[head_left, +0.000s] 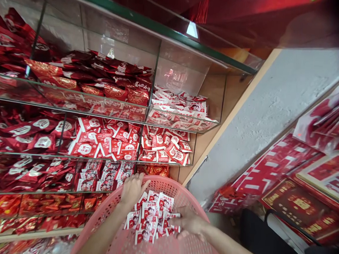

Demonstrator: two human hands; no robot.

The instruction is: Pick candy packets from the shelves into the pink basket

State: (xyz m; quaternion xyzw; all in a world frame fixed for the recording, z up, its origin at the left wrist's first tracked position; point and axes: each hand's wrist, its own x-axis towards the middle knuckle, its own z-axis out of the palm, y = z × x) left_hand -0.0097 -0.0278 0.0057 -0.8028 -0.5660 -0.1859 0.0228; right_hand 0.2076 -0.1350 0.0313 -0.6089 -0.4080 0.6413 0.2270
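Hands (192,221) at pink basket (169,185), right one by white-and-red packets (150,212), either's grasp unclear

Basket (181,192): at 6 o'clock, before the shelves (233,84)
Packets (150,211): in the basket, near its middle
Left hand (132,192): at the packets' 11 o'clock
Right hand (190,220): at their 3 o'clock
Shelves: 8 to 12 o'clock, bearing other packets (159,143)
Wall (250,126): at 3 o'clock, beside the shelves
Goods (268,175): at 4 o'clock, beside the wall
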